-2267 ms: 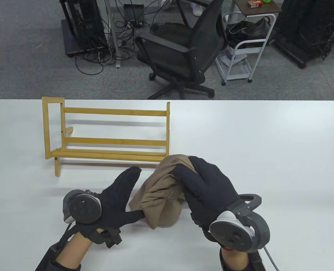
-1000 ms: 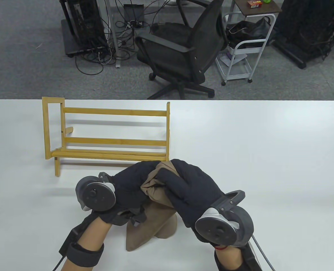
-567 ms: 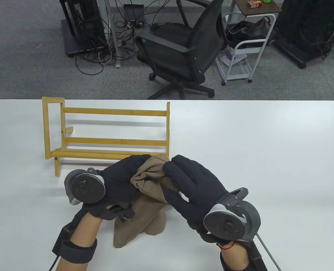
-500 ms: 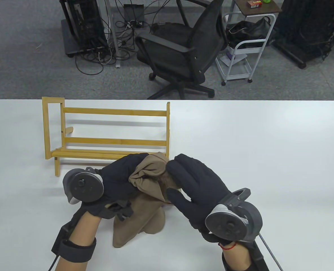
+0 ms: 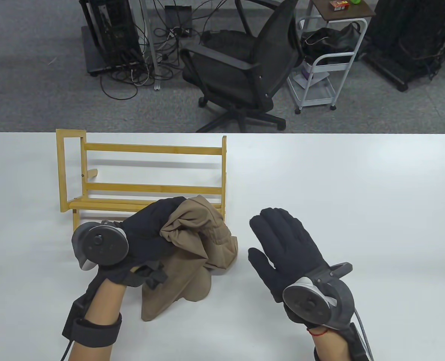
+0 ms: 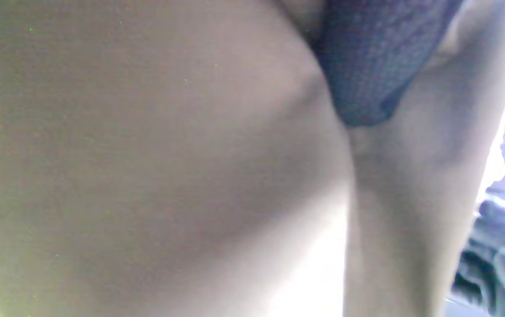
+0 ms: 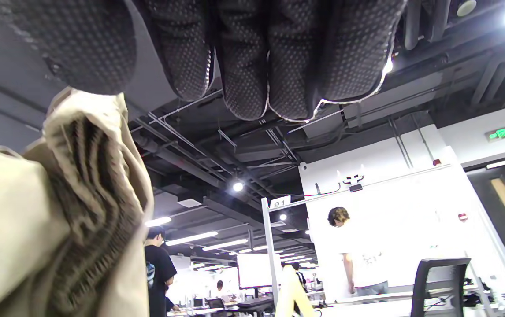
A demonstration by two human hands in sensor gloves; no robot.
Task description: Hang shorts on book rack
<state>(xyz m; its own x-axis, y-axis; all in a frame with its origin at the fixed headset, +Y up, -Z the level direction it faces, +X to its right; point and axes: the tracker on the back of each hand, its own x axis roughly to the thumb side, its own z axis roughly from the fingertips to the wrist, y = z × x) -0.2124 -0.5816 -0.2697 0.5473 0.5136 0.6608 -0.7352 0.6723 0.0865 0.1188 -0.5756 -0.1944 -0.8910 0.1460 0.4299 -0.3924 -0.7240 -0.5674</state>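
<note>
The tan shorts (image 5: 192, 248) are bunched and lifted at their top, with the lower end trailing on the white table (image 5: 357, 188). My left hand (image 5: 151, 235) grips the bunched top of the shorts just in front of the wooden book rack (image 5: 147, 176). The fabric fills the left wrist view (image 6: 168, 167), with one gloved fingertip (image 6: 362, 66) pressed into it. My right hand (image 5: 279, 240) is open and flat, apart from the shorts, to their right. In the right wrist view the shorts (image 7: 72, 211) hang at the left, below my straight fingers (image 7: 257, 57).
The rack stands at the table's back left, its right end post (image 5: 224, 173) just behind the shorts. An office chair (image 5: 245, 64) and a white cart (image 5: 327, 64) stand on the floor beyond the far table edge.
My right hand has let go of the shorts and moved right, opening flat. My left hand has taken hold of the bunched shorts and carried them left and a little toward the rack.
</note>
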